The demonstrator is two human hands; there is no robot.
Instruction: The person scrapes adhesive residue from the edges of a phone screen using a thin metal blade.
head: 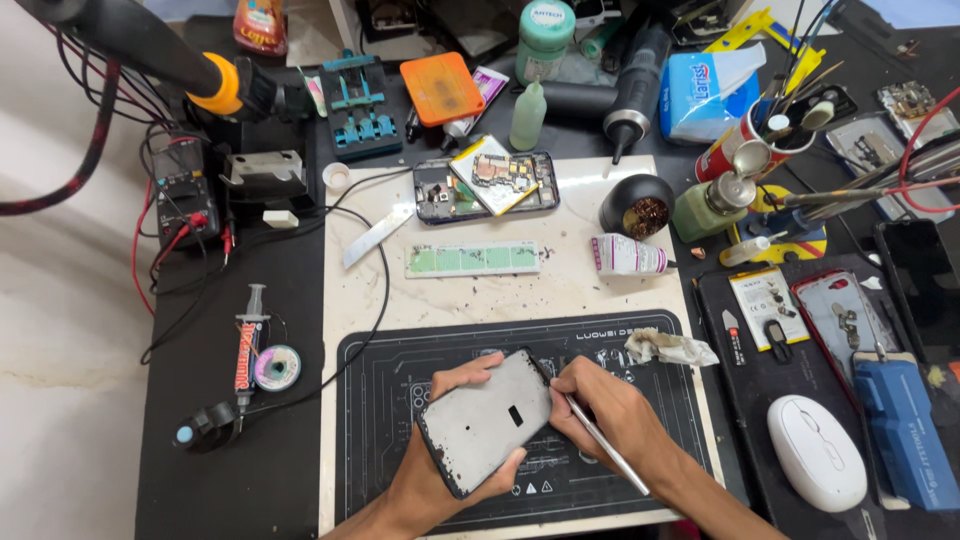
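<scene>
My left hand grips a grey phone back frame with a small black rectangular hole in its middle, tilted above the black work mat. My right hand holds thin metal tweezers like a pen. Its fingertips rest against the frame's right edge near the top corner. Both hands are low in the middle of the head view. The tweezers' tips are hidden behind my fingers.
An opened phone with its board lies at the back of the white slab. A green strip, a metal blade, a small tube, a crumpled wipe, a white mouse, a solder spool and bottles surround it.
</scene>
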